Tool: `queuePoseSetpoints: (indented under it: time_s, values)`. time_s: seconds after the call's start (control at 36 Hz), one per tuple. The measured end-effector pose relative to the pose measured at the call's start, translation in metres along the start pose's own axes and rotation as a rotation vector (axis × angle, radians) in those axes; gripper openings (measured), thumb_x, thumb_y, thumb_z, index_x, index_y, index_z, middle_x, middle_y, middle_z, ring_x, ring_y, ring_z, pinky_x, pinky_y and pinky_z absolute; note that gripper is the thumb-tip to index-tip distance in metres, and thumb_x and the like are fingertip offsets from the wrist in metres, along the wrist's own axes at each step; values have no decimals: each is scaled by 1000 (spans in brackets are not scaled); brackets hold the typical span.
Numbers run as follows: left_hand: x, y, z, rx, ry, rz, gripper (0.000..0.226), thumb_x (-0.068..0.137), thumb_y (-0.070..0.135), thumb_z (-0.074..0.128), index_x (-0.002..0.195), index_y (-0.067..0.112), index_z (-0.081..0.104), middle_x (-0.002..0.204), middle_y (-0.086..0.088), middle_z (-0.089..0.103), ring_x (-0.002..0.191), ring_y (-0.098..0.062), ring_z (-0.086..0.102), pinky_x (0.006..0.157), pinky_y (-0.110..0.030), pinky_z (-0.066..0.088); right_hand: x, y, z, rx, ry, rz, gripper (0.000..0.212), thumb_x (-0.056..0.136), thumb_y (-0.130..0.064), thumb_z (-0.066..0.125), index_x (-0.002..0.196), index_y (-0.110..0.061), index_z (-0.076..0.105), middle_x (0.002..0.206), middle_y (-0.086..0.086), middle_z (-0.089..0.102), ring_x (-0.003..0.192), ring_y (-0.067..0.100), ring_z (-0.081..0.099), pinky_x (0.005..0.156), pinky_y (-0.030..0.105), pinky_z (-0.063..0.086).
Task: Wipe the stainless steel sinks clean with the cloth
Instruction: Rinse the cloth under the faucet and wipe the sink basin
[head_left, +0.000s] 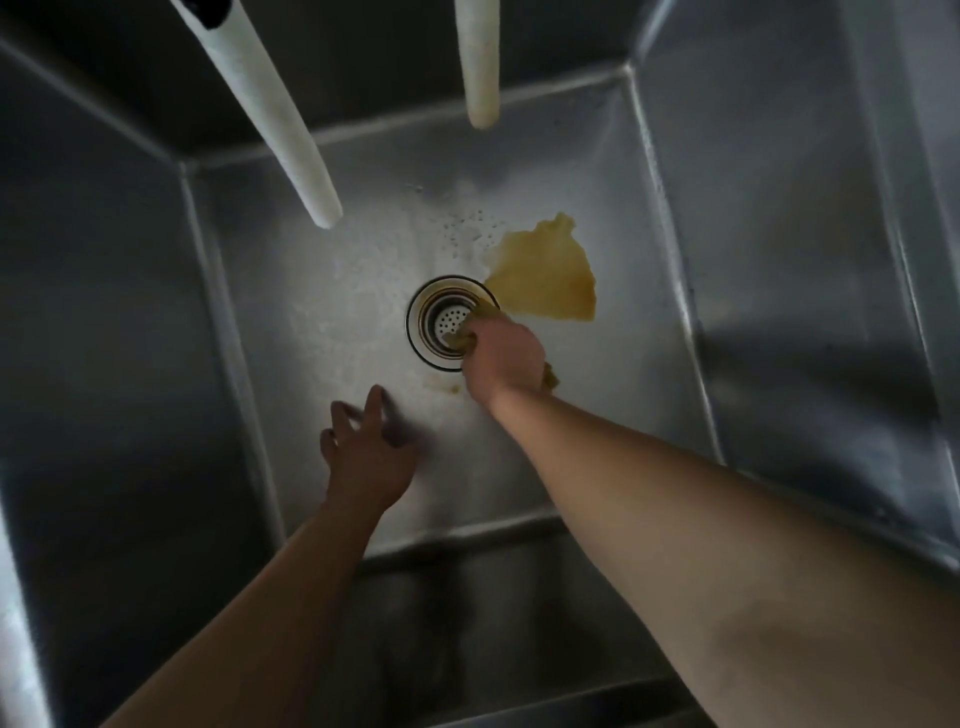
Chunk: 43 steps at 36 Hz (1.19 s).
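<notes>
Gripping the cloth (545, 275), your right hand (501, 358) has its fingers curled round a bunch of it at the drain's (441, 322) 3 o'clock edge; the rest fans out flat toward 1 o'clock. Your left hand (366, 447) sits at 7 o'clock, fingers spread, tips on the sink (322, 291) floor, holding nothing.

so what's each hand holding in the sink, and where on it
The right hand grips the yellow cloth by its bunched end at the drain; the rest trails flat. The left hand holds nothing.
</notes>
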<state>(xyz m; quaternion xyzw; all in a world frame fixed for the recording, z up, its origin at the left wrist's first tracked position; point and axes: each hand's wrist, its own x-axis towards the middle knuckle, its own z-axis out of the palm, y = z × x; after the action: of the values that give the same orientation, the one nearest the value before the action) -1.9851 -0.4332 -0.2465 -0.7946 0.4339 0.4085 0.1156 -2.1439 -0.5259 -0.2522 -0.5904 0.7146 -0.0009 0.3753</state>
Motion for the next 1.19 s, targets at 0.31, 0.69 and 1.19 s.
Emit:
queuePoseSetpoints:
  time_s: [0.31, 0.69, 1.19]
  values:
    - [-6, 3, -7, -5, -49, 12, 75, 90, 40, 59, 153, 34, 20, 154, -14, 15, 139, -45, 24, 117, -50, 23, -40, 19, -25, 563, 47, 127, 25, 87, -9, 68, 110, -17, 75, 114, 4, 73, 105, 22, 66, 93, 28, 50]
    - [-15, -15, -12, -143, 125, 19, 69, 88, 13, 55, 147, 37, 28, 151, -7, 21, 138, -37, 23, 99, -45, 37, -94, 43, 17, -483, -416, -517, 58, 96, -16, 50, 147, -41, 38, 160, -2, 18, 144, 32, 11, 107, 57, 27]
    - [-19, -51, -5, -75, 16, -13, 81, 91, 14, 53, 154, 43, 12, 165, 2, -13, 150, -34, -7, 113, -58, 28, -7, -10, 34, -282, -22, -253, 61, 89, -2, 44, 144, -29, 47, 140, 9, 50, 128, 39, 36, 82, 43, 47]
